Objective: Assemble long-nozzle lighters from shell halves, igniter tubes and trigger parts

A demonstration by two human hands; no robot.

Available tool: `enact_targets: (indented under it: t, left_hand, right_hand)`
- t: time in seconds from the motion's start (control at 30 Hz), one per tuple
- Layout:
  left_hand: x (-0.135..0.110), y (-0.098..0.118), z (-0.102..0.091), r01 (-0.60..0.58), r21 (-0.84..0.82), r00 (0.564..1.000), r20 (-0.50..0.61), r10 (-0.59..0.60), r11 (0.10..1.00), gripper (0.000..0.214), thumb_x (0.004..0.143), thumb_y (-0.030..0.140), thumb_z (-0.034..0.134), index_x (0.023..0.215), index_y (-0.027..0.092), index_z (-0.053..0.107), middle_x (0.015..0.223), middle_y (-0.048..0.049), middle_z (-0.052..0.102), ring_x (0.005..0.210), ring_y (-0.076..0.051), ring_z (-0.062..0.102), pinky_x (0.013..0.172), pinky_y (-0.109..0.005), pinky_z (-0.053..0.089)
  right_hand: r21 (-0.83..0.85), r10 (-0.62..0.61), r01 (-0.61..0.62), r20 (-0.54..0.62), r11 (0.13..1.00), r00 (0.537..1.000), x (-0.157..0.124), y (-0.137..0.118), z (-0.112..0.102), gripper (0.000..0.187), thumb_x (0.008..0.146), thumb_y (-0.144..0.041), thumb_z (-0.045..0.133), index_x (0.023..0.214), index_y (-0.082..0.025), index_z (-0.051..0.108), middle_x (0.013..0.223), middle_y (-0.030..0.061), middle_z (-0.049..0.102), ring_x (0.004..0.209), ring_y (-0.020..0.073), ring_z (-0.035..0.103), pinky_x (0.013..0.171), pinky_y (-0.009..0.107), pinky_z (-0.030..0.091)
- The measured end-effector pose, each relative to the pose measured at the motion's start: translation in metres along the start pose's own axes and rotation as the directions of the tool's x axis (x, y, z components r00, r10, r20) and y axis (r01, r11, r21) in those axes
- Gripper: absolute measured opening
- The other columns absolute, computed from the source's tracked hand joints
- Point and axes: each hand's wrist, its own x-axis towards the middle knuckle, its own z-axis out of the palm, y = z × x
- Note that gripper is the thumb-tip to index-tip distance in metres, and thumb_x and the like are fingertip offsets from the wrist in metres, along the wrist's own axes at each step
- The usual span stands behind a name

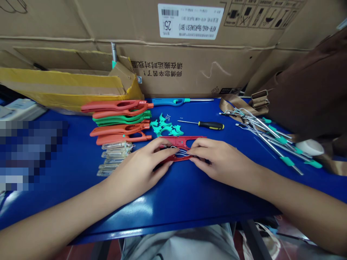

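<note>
The left hand [148,160] and right hand [218,159], nearly closed, grip a hollow red casing [177,140], thin white wires [183,155] showing inside.

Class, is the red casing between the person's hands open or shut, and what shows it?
Open: the red casing shows its inside, with white wires lying uncovered between the left hand and right hand.
</note>
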Motion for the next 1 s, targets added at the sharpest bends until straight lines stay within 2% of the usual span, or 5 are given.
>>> enact_targets:
  t: [0.17,0.37,0.7,0.83,1.0]
  left_hand:
    - [0.0007,0.0008,-0.0002,0.018,-0.006,1.000,0.024,-0.018,1.000,0.030,0.100,0.022,0.052,0.128,0.027,0.062,0.133,-0.0043,0.058,0.109,-0.021,0.065,0.098,-0.039,0.057]
    - [0.0008,0.0013,-0.0014,0.017,0.004,0.999,0.033,-0.017,1.000,0.029,0.101,0.023,0.051,0.128,0.028,0.062,0.133,-0.0045,0.057,0.108,-0.021,0.066,0.097,-0.040,0.057]
    - [0.0018,0.0029,-0.0001,0.018,-0.023,1.000,0.007,-0.018,1.000,0.026,0.103,0.024,0.049,0.124,0.026,0.064,0.131,-0.0047,0.059,0.106,-0.020,0.067,0.096,-0.039,0.059]
    - [0.0011,0.0008,0.0007,-0.041,0.021,0.999,-0.013,0.041,0.999,0.031,0.102,0.022,0.049,0.130,0.028,0.063,0.138,-0.0053,0.057,0.114,-0.022,0.066,0.098,-0.040,0.059]
    - [0.0003,-0.0002,0.0007,-0.044,0.054,0.999,0.001,0.044,0.998,0.034,0.102,0.023,0.049,0.133,0.027,0.062,0.143,-0.0060,0.056,0.118,-0.024,0.065,0.099,-0.043,0.058]
  right_hand:
    - [0.028,0.033,-0.033,0.025,0.999,0.999,-0.0002,-0.0005,0.0007,0.015,0.096,-0.016,0.058,0.106,-0.019,0.070,0.108,0.0056,0.062,0.090,0.0186,0.063,0.083,0.035,0.052]
    - [0.067,0.056,-0.056,0.008,0.996,0.998,0.0010,0.0002,0.0041,0.007,0.094,-0.017,0.061,0.101,-0.019,0.063,0.103,0.0027,0.057,0.076,0.0136,0.055,0.069,0.029,0.048]
    - [0.101,0.041,-0.039,-0.019,0.994,0.999,-0.0002,-0.0015,0.0045,0.018,0.097,-0.016,0.054,0.107,-0.017,0.069,0.105,0.0057,0.060,0.078,0.0143,0.058,0.072,0.029,0.050]
    - [0.076,0.031,-0.031,-0.004,0.997,0.999,-0.0002,-0.0026,0.0035,0.021,0.098,-0.016,0.054,0.110,-0.016,0.072,0.106,0.0074,0.063,0.084,0.0173,0.062,0.078,0.033,0.052]
    - [0.043,0.006,-0.006,-0.012,0.999,1.000,-0.0003,-0.0036,0.0028,0.023,0.099,-0.016,0.052,0.109,-0.016,0.072,0.107,0.0082,0.064,0.089,0.0193,0.064,0.083,0.035,0.053]
